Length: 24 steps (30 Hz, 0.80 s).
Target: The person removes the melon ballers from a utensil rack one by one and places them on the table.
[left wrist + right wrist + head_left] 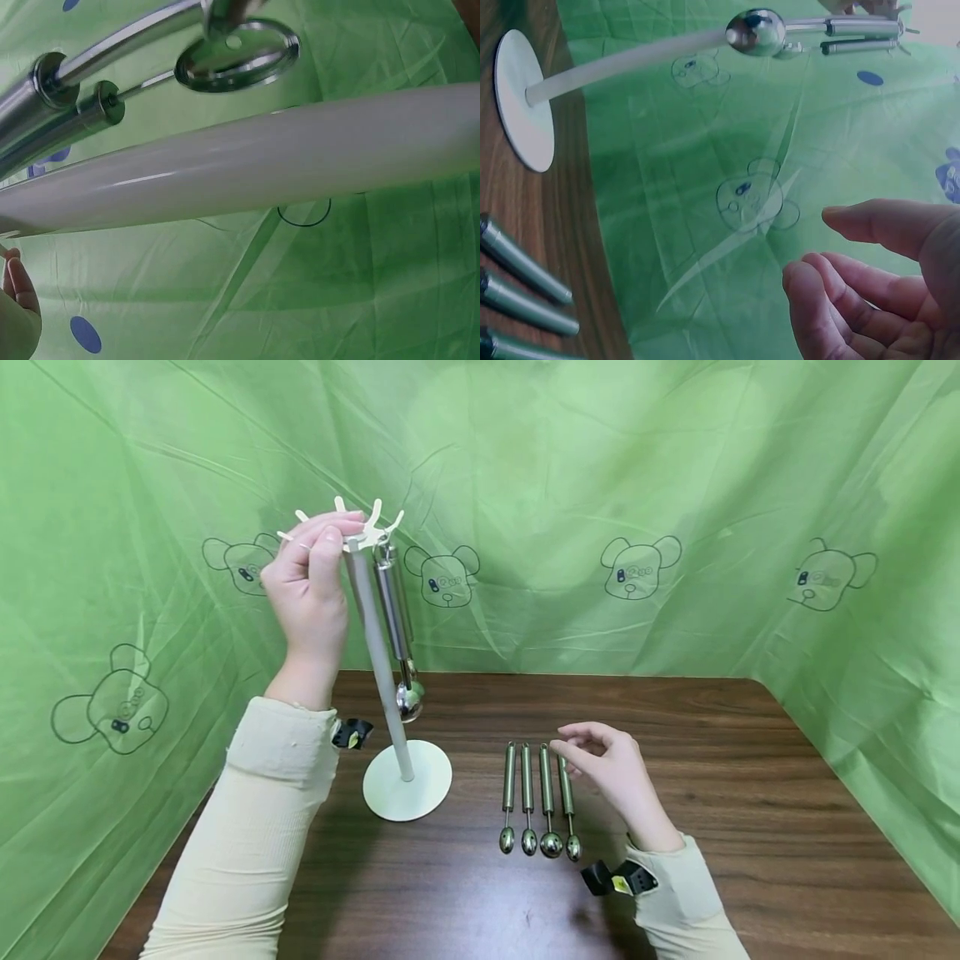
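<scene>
- White stand [379, 660], left of centre on the table: my left hand [311, 577] grips it at the top, thumb and fingers closed about the ring of upturned hooks.
- Metal utensils [392, 602], two by the wrist views, hang from its right side beside the pole, rounded heads downward.
- Its round base [427, 793] sits flat on the wood.
- To the right, four more metal tools [527, 785] lie side by side, rounded heads toward me.
- My right hand [611, 768] is over the rightmost one's handle, fingers bent, a gap between thumb and fingertips, grasping nothing; whether it touches that handle I can't tell.
- Brown table [750, 793] beneath; green cloth [525, 443] with outlined bear heads [641, 564] around.
</scene>
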Available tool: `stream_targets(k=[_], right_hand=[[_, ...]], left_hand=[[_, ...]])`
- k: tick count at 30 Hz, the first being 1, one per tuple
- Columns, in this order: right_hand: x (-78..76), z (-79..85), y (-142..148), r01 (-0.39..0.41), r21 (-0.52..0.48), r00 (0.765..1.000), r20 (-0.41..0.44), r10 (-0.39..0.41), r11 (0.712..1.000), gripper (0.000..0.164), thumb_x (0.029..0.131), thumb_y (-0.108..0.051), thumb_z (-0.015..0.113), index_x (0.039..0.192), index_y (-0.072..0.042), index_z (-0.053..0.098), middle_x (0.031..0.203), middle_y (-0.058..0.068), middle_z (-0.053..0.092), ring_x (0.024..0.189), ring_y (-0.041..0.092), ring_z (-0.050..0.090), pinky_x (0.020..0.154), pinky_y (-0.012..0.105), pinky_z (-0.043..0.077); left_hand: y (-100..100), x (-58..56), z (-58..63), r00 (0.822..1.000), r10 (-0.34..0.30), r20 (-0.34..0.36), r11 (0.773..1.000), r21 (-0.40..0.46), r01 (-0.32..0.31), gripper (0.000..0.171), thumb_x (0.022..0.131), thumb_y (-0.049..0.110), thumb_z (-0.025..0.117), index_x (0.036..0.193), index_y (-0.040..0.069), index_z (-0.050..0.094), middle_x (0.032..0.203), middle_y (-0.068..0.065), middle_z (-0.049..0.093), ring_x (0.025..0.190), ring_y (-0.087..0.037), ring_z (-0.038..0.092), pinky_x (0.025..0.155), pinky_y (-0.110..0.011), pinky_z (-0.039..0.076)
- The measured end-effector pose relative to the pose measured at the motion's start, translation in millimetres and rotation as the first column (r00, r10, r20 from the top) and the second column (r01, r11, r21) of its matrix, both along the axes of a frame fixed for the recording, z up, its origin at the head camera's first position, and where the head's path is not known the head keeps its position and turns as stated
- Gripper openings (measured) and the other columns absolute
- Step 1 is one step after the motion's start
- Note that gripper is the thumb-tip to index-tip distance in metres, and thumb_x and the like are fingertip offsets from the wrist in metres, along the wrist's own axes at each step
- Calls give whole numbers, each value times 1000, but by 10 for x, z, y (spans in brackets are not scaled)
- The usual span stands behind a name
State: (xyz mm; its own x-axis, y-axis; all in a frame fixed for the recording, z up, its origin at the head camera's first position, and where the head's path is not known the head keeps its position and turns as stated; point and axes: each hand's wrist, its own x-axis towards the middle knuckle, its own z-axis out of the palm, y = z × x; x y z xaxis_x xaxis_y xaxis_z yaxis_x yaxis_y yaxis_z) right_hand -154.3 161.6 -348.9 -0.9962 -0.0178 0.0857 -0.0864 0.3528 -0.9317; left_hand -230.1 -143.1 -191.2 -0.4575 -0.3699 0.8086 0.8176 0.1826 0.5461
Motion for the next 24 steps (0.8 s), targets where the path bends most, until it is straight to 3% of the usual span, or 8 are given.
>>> stream_targets(k=[14,21,24], right_hand=[[-41,232,-298,-126,-22,988,-91,123,992,26,85,-13,76,107,0,71,83,13,70,59,12,65,56,29,56],[-57,338,-431,-161,-30,981,-112,157,987,26,85,-16,76,108,-3,71,83,10,69,60,10,63,58,27,54],[-76,369,-475,-173,-36,978,-127,167,984,25,85,-15,76,107,-3,72,83,11,69,61,11,64,60,31,57]], left_hand=[[-2,-16,10,999,-25,19,1000,18,25,25,89,7,53,84,9,77,95,6,77,102,-14,67,99,-31,46],[5,-11,4,1000,-23,18,999,24,23,26,90,6,52,82,13,76,93,8,76,101,-14,67,99,-31,46],[9,-4,2,1000,-25,14,999,24,24,27,90,6,51,82,14,76,93,9,76,100,-14,67,99,-30,46]])
